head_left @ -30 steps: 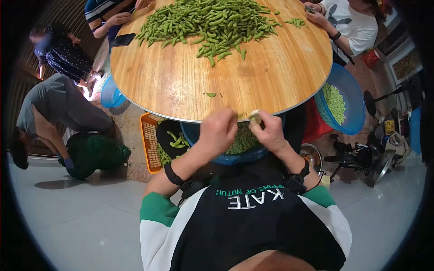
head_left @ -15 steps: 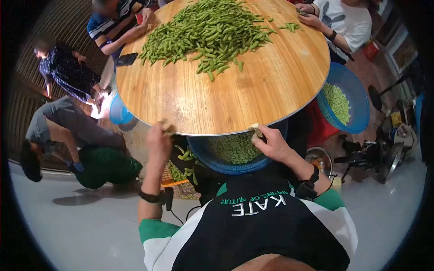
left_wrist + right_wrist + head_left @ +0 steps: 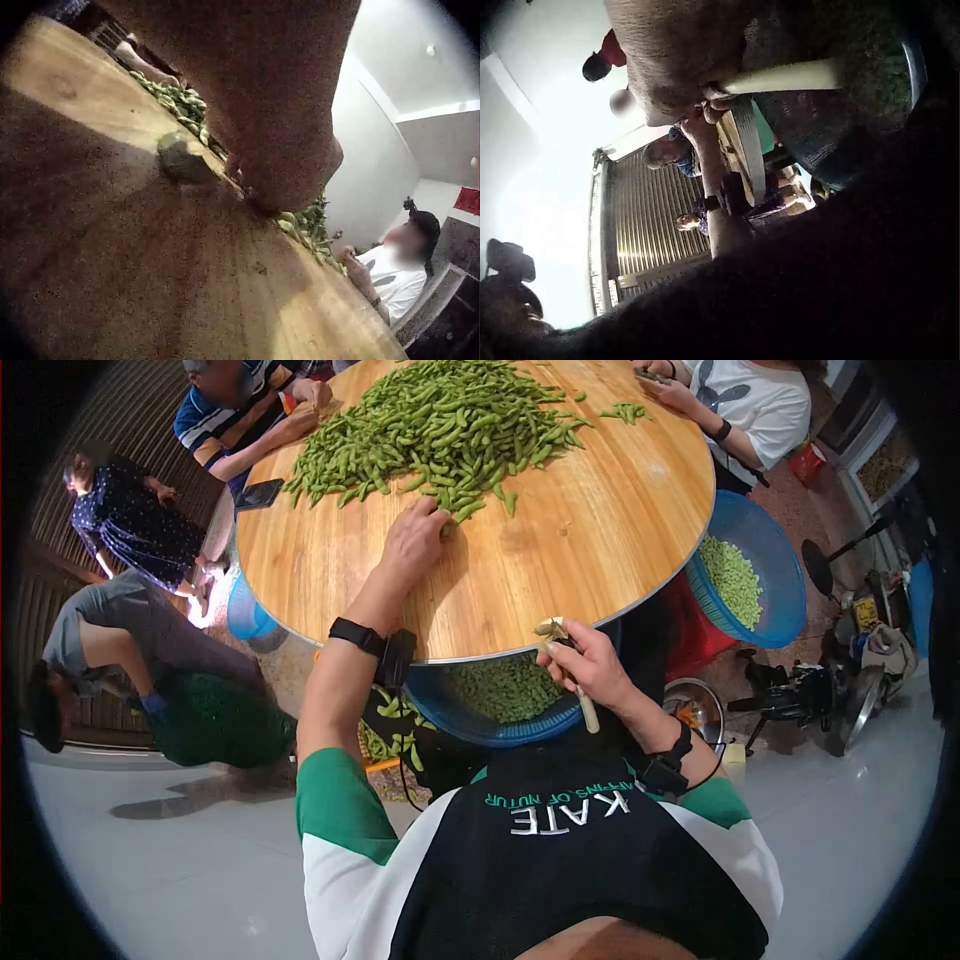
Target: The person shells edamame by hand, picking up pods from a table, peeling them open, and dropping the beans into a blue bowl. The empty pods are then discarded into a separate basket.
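Left hand: now out at the near edge of the edamame pile [image 3: 440, 430]; left hand's [image 3: 410, 548] fingers bent, grip unclear.
Right hand [image 3: 592, 668]: curled round a pale rod-like piece [image 3: 589, 712].
Hands: apart now, nothing between them.
Shelled beans [image 3: 505, 688]: below the table edge.

Your head view is bright and fairly crisp, with curved distortion toward its black rim. In your left wrist view, grainy shadow darkens the counter [image 3: 610, 520]; your right wrist view pairs a washed-out wall [image 3: 555, 157] with deep blackness.
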A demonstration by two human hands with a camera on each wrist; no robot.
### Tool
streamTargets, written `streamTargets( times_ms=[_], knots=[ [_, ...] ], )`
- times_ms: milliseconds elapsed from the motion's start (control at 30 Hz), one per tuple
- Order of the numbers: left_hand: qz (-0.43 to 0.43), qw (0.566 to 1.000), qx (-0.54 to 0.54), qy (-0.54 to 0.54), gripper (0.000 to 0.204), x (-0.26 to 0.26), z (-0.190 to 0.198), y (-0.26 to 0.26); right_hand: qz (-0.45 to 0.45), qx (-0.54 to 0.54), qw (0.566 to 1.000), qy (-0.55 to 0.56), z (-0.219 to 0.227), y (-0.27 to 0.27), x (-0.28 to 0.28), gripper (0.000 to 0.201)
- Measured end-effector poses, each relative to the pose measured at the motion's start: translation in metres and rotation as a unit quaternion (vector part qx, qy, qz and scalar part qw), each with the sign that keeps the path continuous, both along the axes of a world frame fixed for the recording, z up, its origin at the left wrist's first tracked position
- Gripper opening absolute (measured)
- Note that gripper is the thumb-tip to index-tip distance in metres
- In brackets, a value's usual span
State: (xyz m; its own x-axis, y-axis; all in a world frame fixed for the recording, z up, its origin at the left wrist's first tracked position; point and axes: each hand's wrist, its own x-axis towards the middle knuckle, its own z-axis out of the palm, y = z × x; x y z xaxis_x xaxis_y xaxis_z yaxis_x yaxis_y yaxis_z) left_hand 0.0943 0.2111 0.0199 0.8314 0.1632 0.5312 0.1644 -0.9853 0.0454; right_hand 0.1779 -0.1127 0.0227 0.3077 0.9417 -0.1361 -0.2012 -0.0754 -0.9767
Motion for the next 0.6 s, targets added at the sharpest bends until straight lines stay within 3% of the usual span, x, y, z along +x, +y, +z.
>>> streamTargets(
  times_ms=[67,167,200,233,267,400,467,600],
  knots=[
    [-0.015,1.0,-0.01,-0.018,0.023,-0.002,-0.007,0.0,0.0,-0.003,1.0,-0.013,-0.002,-0.002,0.001,0.029],
    [-0.014,0.985,-0.148,-0.083,0.014,-0.017,-0.002,-0.03,-0.005,0.012,0.999,0.03,0.0,0.001,0.002,0.035],
    [-0.018,0.986,-0.148,-0.078,0.014,-0.021,0.002,-0.048,-0.007,0.021,0.999,0.034,0.007,0.003,0.0,0.039],
    [-0.005,0.921,-0.387,-0.046,0.014,-0.028,0.015,-0.071,-0.01,0.028,0.999,0.039,0.011,0.003,-0.003,0.042],
    [0.01,0.798,-0.603,-0.009,0.016,-0.034,0.027,-0.094,-0.016,0.025,0.999,0.044,0.012,0.005,-0.004,0.042],
    [-0.049,0.607,-0.793,0.005,0.02,-0.054,0.044,-0.159,0.001,0.05,0.986,0.161,0.012,0.009,-0.007,0.045],
    [-0.091,0.582,-0.808,-0.002,0.02,-0.057,0.034,-0.17,0.038,0.069,0.974,0.213,0.011,0.008,-0.008,0.039],
    [-0.063,0.584,-0.809,-0.01,0.017,-0.068,0.025,-0.174,0.086,0.06,0.969,0.223,0.003,0.004,-0.012,0.038]
  ],
)
